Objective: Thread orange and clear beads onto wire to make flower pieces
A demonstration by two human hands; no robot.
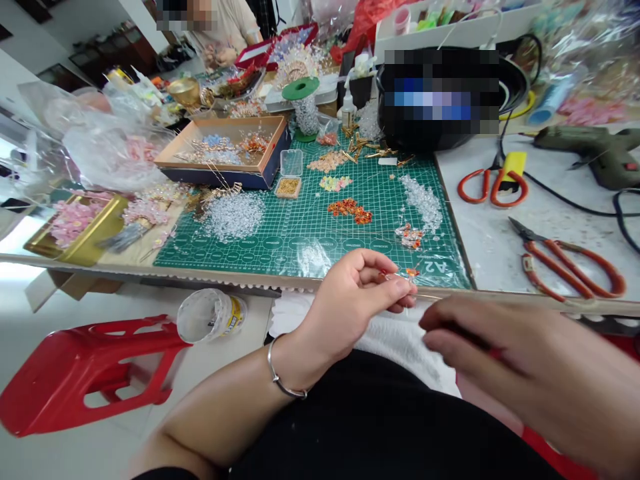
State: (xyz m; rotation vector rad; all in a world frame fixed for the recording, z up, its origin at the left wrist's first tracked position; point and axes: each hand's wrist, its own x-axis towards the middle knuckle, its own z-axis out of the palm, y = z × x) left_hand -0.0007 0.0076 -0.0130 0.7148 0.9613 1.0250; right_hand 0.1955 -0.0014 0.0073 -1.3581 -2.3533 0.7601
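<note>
My left hand [357,293], with a silver bangle at its wrist, pinches a small beaded wire piece [411,272] with orange-red and clear beads between thumb and fingers. A thin wire [425,297] stretches from it toward my right hand [500,360]. That hand is smeared by motion, its thumb and forefinger closed at the wire's end. Both hands are at the front edge of a green cutting mat [250,250]. Nearby on the mat lie orange-red beads [350,211], a beaded cluster [409,235] and clear beads [421,203].
Red-handled pliers [570,260], red-handled scissors [493,187] and a glue gun [595,153] lie right. A black pot-like container [425,123], bead spool [304,110] and box [225,170] stand behind. A red stool [95,373] and bucket [210,317] are left below. Another person [220,33] sits across.
</note>
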